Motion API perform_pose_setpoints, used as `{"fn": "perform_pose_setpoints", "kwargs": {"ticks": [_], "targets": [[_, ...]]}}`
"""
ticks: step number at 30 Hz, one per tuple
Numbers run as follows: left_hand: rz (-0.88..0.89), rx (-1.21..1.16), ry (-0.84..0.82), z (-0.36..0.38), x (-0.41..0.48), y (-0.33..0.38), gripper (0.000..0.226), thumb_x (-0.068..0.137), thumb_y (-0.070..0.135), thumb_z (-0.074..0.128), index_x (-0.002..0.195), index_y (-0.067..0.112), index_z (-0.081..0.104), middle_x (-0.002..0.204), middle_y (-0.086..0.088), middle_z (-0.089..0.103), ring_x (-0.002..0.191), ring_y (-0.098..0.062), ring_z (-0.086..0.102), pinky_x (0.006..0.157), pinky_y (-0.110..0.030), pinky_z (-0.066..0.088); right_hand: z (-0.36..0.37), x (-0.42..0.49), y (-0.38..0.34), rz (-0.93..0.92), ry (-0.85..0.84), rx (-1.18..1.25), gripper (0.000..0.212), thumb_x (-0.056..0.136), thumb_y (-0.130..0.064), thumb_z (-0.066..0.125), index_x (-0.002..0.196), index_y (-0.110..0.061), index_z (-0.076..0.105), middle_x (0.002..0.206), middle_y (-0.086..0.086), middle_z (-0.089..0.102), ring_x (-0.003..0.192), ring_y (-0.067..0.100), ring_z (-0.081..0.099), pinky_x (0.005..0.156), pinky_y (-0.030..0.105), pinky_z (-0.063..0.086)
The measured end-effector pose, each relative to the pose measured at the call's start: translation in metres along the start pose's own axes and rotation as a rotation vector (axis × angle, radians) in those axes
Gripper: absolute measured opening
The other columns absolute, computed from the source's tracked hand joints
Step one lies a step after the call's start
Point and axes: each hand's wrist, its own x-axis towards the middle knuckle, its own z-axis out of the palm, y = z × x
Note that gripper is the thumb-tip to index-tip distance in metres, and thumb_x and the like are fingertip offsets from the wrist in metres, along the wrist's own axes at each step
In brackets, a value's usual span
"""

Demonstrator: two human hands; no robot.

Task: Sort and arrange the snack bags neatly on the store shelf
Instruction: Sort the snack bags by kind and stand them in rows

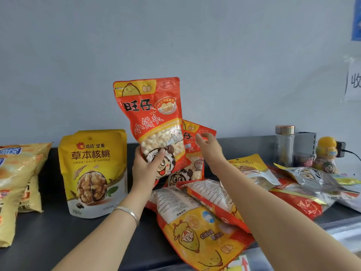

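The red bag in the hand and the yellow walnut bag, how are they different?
The red bag is lifted off the shelf by the left hand; the yellow walnut bag stands on the shelf by itself. The red bag tilts; the yellow walnut bag stands upright. The red bag shows small pale balls; the yellow one pictures a walnut. Both face forward.
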Motion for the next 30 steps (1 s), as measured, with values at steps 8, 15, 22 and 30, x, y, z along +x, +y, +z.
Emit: {"fn": "perform_pose_setpoints", "kwargs": {"ticks": [8,15,22,30], "targets": [[-0.103,0.016,-0.123,0.029,0.017,-0.001,0.061,0.096,0.038,0.047,0.144,0.019,0.016,0.136,-0.003,0.044,0.118,-0.016,0.046,0.091,-0.033,0.041,-0.007,-0.015,-0.01,0.023,-0.19,0.025,0.045,0.102,-0.037,0.04,0.142,-0.018,0.04,0.132,0.007,0.053,0.109,0.023,0.06,0.081,0.033,0.056],[-0.232,0.317,-0.174,0.03,0.019,-0.029,0.076,0.093,0.022,0.054,0.15,0.03,0.003,0.146,-0.012,0.031,0.128,-0.031,0.042,0.099,-0.044,0.042,-0.004,-0.029,0.016,-0.017,-0.392,-0.511,0.045,0.098,-0.028,0.051,0.138,-0.009,0.039,0.133,0.012,0.053,0.116,0.028,0.053,0.087,0.033,0.044],[0.286,0.798,-0.057,0.04,0.001,-0.002,0.052,0.088,0.03,0.06,0.136,0.022,0.041,0.138,-0.007,0.043,0.124,-0.028,0.043,0.093,-0.044,0.044,-0.032,-0.031,0.001,-0.061,-0.339,-0.625,0.055,0.096,-0.031,0.054,0.145,-0.011,0.038,0.137,0.011,0.052,0.121,0.027,0.052,0.094,0.035,0.045],[0.347,0.742,-0.534,0.096,-0.034,0.015,0.047,0.091,0.032,0.056,0.136,0.025,0.043,0.14,-0.002,0.039,0.129,-0.021,0.037,0.101,-0.033,0.034,-0.117,-0.037,0.015,0.016,-0.022,-0.742,0.04,0.093,-0.025,0.052,0.129,-0.006,0.052,0.13,0.014,0.056,0.112,0.03,0.056,0.09,0.037,0.048]]}}
